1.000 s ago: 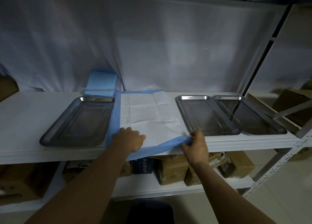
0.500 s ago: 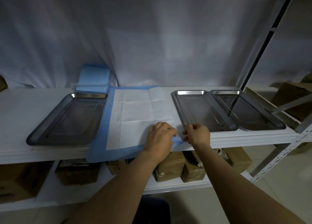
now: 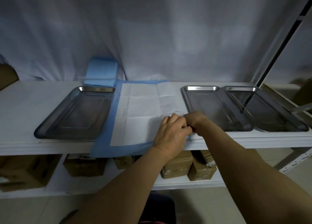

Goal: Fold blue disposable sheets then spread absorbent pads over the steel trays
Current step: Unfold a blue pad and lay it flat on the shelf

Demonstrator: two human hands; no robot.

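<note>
A white absorbent pad with a blue border (image 3: 140,115) lies flat on the white shelf (image 3: 25,105), between the steel trays, its front edge hanging over the shelf lip. My left hand (image 3: 170,132) and my right hand (image 3: 196,122) meet at the pad's near right corner, fingers curled and pinching its edge there. One steel tray (image 3: 74,114) sits left of the pad. Two more trays (image 3: 214,108) (image 3: 268,112) lie side by side on the right, bare. A stack of folded blue sheets (image 3: 101,74) stands at the back behind the left tray.
A white cloth hangs behind the shelf. A slanted rack upright (image 3: 276,46) rises at the right. Cardboard boxes (image 3: 177,164) fill the lower shelf, and another box (image 3: 6,76) sits at the far left of the top shelf.
My left hand slid from the pad's near left part to its near right corner, joining my right hand. The pad's right side now lies closer to the middle tray.
</note>
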